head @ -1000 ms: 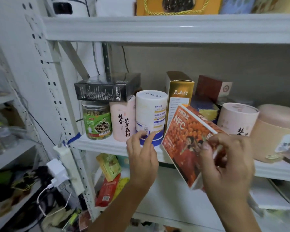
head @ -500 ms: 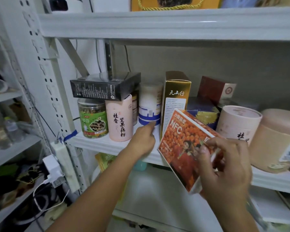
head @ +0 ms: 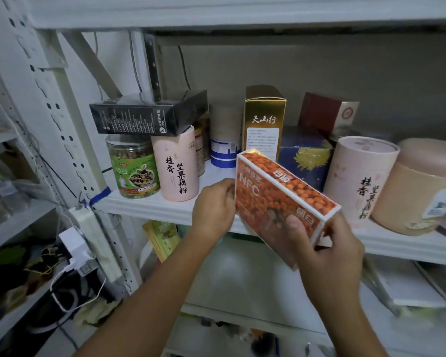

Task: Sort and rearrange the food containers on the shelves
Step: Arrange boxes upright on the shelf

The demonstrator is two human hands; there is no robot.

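Observation:
Both my hands hold an orange NFC box (head: pixel 273 197), tilted in front of the white shelf (head: pixel 150 210). My right hand (head: pixel 327 253) grips its lower right end, thumb on the front. My left hand (head: pixel 213 210) grips its left edge. Behind it on the shelf stand a white and blue canister (head: pixel 224 140), pushed to the back, a gold box (head: pixel 264 124), a dark blue box (head: pixel 304 155), a pink canister (head: pixel 175 166) and a green-labelled jar (head: pixel 133 168) with a black box (head: pixel 150 114) lying across them.
To the right stand another pink canister (head: pixel 358 176), a beige round tub (head: pixel 422 189) and a dark red box (head: pixel 327 112) at the back. A power strip (head: pixel 93 240) and cables hang on the left upright. Snack packets (head: pixel 162 238) lie on the shelf below.
My left hand let go of the white and blue canister after pushing it to the shelf's back, then came back and took the orange box's left edge. The box tilted flatter.

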